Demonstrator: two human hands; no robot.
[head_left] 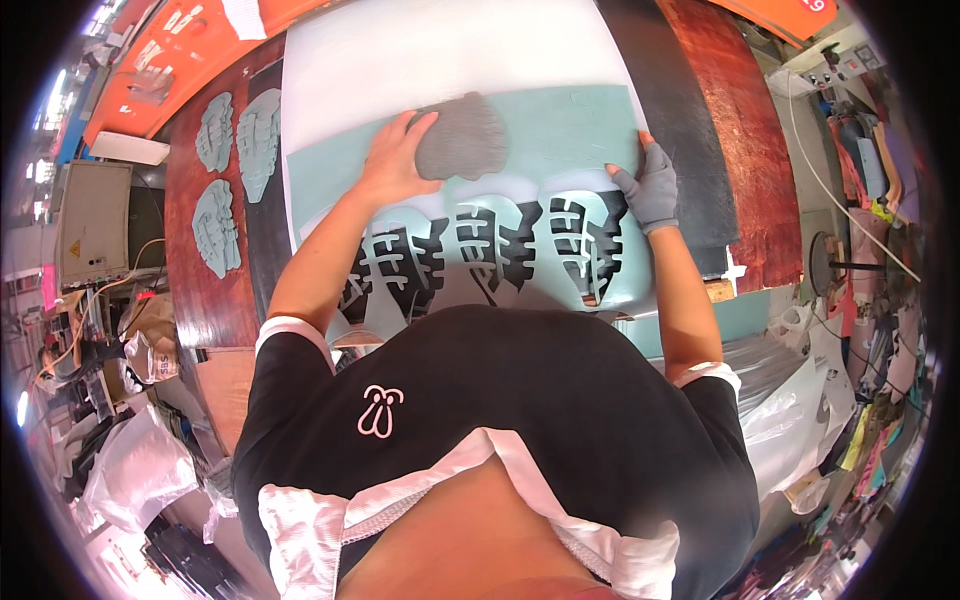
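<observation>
A grey-brown flat block (pixel 462 138) with a wavy outline lies on a pale teal sheet (pixel 570 125). My bare left hand (pixel 395 160) grips the block's left side, thumb at its lower edge and fingers at its upper left. My right hand (pixel 650 185), in a grey glove with bare fingertips, holds the sheet's right edge, its thumb on top; the fingers' undersides are hidden. Nearer my body, the sheet has several ragged cut-outs (pixel 575 240) with dark gaps and thin strips left between them. My torso hides the sheet's near edge.
Under the sheet is a white board (pixel 450 50), with black strips and reddish-brown tabletop (pixel 755 130) beside it. Three cut teal pieces (pixel 260 140) lie at the left. An orange machine beam (pixel 180 60) crosses the far left. A grey metal box (pixel 95 220) stands left; plastic bags (pixel 790 400) sit right.
</observation>
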